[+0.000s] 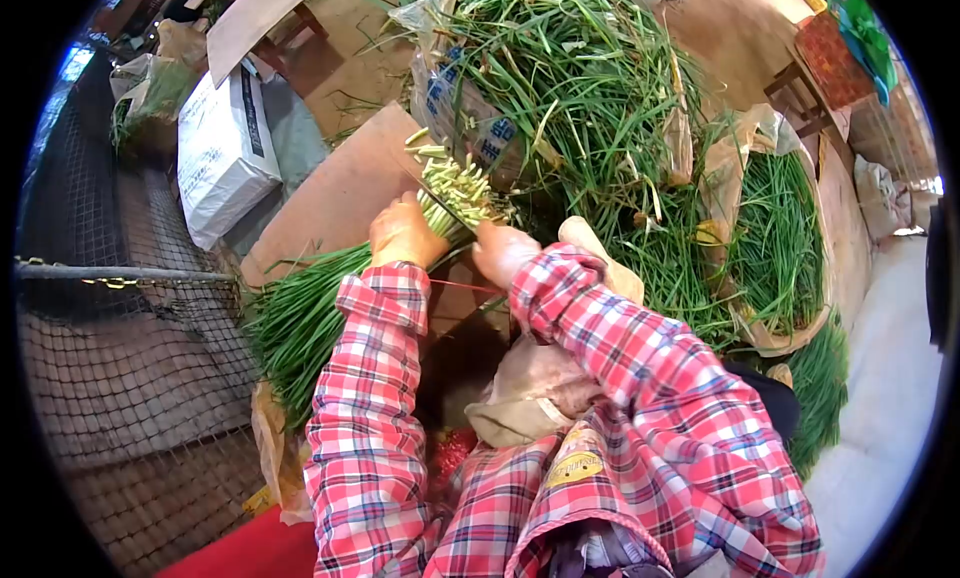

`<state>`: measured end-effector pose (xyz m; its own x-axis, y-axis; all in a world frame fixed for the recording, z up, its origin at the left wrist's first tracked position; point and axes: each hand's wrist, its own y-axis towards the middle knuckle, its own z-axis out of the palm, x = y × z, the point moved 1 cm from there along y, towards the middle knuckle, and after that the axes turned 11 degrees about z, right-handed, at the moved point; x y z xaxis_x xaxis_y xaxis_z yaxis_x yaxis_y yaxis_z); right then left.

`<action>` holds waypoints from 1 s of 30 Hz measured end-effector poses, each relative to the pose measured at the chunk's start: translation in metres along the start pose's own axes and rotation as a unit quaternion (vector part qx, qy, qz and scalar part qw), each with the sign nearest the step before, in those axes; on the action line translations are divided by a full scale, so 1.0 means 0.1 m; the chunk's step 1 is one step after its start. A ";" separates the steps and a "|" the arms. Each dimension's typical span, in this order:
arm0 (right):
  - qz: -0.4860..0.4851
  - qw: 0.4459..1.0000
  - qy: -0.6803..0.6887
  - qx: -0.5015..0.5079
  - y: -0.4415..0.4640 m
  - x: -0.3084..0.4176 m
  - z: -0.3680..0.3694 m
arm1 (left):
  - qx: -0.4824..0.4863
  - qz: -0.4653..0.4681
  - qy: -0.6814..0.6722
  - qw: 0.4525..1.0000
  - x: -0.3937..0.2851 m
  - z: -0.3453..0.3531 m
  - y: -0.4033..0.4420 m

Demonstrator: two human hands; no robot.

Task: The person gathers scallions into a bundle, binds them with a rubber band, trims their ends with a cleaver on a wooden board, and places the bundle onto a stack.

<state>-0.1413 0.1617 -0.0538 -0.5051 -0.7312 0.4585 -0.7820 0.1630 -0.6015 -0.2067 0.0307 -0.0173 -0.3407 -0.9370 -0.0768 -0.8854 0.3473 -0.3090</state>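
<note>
A bundle of long green stalks (315, 318) lies across a brown board, its pale cut ends (455, 183) pointing up and to the right. My left hand (405, 233) is wrapped round the bundle just below those ends. Close by on the right, my right hand (503, 250) is closed on a thin dark blade (445, 206) that lies against the cut ends. A red string (465, 286) runs below both hands.
A large heap of green stalks (590, 88) rises ahead. At the right stands an open bag of stalks (775, 238). A white box (225, 153) and black netting (130, 378) are at the left. A red-topped stool (835, 63) stands at the upper right.
</note>
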 end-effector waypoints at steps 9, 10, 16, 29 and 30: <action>-0.036 0.996 0.005 -0.086 -0.06 -0.16 -0.80 | -0.076 0.109 -0.075 0.988 0.58 -0.13 -0.71; -0.048 0.996 -0.010 -0.078 0.01 -0.10 -0.83 | -0.048 0.082 -0.032 0.995 0.65 -0.02 -0.78; -0.077 0.996 -0.033 -0.031 0.28 0.32 -0.88 | -0.087 0.025 -0.025 0.996 0.72 0.17 -0.77; -0.015 0.998 -0.035 -0.041 0.08 0.23 0.01 | -0.241 -0.043 0.025 0.969 0.79 0.30 -0.77; -0.029 0.995 -0.090 -0.024 0.17 0.30 -0.09 | -0.255 -0.026 0.031 0.966 0.81 0.32 -0.77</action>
<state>-0.1728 0.1487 -0.0448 -0.3885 -0.8461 0.3650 -0.8264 0.1448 -0.5441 -0.1557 -0.0734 -0.0303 -0.2967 -0.9549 -0.0122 -0.9370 0.2886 0.1968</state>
